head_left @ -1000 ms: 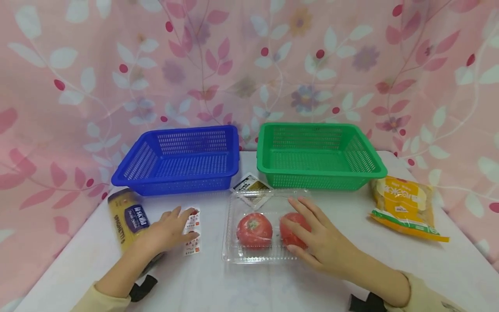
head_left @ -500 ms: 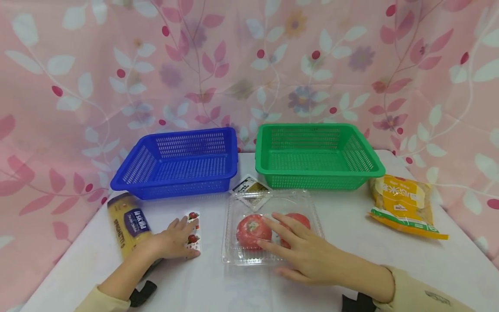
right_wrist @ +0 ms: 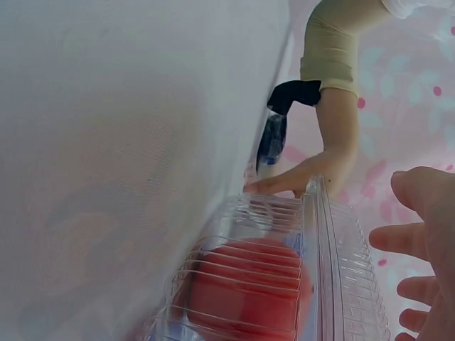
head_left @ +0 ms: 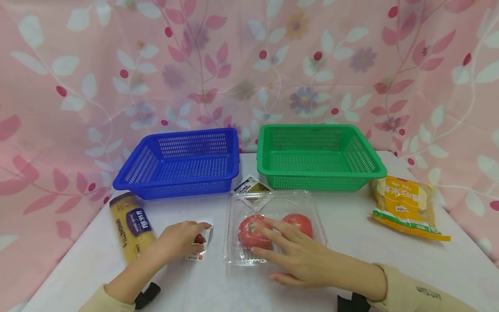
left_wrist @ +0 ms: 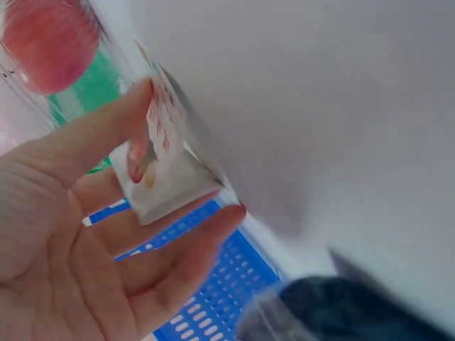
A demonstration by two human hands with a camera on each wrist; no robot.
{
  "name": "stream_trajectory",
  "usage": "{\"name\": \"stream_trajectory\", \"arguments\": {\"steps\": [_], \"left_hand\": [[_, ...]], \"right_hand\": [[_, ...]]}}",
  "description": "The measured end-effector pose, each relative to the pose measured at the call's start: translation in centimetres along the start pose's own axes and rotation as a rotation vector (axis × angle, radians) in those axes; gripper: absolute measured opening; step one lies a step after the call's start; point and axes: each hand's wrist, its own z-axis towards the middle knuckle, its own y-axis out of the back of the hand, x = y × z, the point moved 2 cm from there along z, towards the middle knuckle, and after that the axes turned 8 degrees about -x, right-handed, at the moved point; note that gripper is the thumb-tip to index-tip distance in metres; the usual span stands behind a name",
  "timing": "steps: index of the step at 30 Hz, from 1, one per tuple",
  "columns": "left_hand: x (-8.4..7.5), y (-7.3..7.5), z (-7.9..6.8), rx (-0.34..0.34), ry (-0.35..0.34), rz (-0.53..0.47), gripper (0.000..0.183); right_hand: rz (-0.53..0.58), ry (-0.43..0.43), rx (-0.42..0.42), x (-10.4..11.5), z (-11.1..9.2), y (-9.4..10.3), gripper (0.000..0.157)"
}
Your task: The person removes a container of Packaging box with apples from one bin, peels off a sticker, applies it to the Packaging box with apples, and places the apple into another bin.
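White sachets [left_wrist: 176,188] in left hand [head_left: 178,238], right hand [head_left: 298,259] outspread

White, red-printed packet [head_left: 202,238]; red tomatoes [head_left: 248,232]; pink, leaf-patterned backdrop [head_left: 241,69].

Head cam fwd/dn over hands [head_left: 178,240] [head_left: 299,255]

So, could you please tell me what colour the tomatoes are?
The tomatoes are red, best seen in the head view.
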Motion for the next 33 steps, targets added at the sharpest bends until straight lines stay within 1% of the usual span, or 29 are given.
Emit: {"name": "stream_trajectory", "arguments": {"steps": [2,4,8,10,14,17,20,23,26,28,30,33], "left_hand": [[-0.3,0.1,0.0,-0.023,0.001,-0.03,0.044],[-0.6,0.2,0.1,-0.059,-0.013,-0.088,0.037],[-1.2,0.7,0.2,-0.157,-0.076,-0.201,0.028],[-1.5,1.1,0.1,-0.202,-0.103,-0.235,0.026],[-1.8,2.3,-0.4,-0.26,-0.113,-0.307,0.026],[-2.2,3.5,-0.7,-0.3,-0.093,-0.348,0.027],[-2.8,4.7,-1.1,-0.339,-0.073,-0.369,0.028],[-3.5,5.6,-1.5,-0.372,-0.074,-0.37,0.027],[-4.3,6.5,-1.8,-0.402,-0.096,-0.355,0.025],[-5.0,7.0,-2.0,-0.412,-0.108,-0.344,0.025],[-5.7,7.5,-2.0,-0.418,-0.134,-0.34,0.025],[-6.8,8.1,-1.9,-0.422,-0.181,-0.348,0.027]], "right_hand": [[-0.002,0.002,0.001,0.1,0.1,0.0,0.053],[-0.006,0.001,-0.003,0.1,0.1,0.1,0.053],[-0.01,-0.011,-0.013,0.2,0.1,0.1,0.053],[-0.016,-0.011,-0.026,0.2,0.1,0.0,0.053],[-0.019,-0.015,-0.055,0.3,0.2,-0.1,0.054],[-0.01,-0.033,-0.071,0.3,0.2,0.0,0.055],[-0.001,-0.044,-0.108,0.2,0.4,0.1,0.046],[-0.006,-0.05,-0.17,0.0,0.6,0.3,0.037],[-0.01,-0.055,-0.251,-0.1,0.9,0.6,0.035],[-0.009,-0.062,-0.294,-0.3,1.2,0.8,0.034],[-0.016,-0.069,-0.33,-0.4,1.5,1.1,0.033],[-0.008,-0.096,-0.348,-0.8,2.0,1.7,0.033]]}}
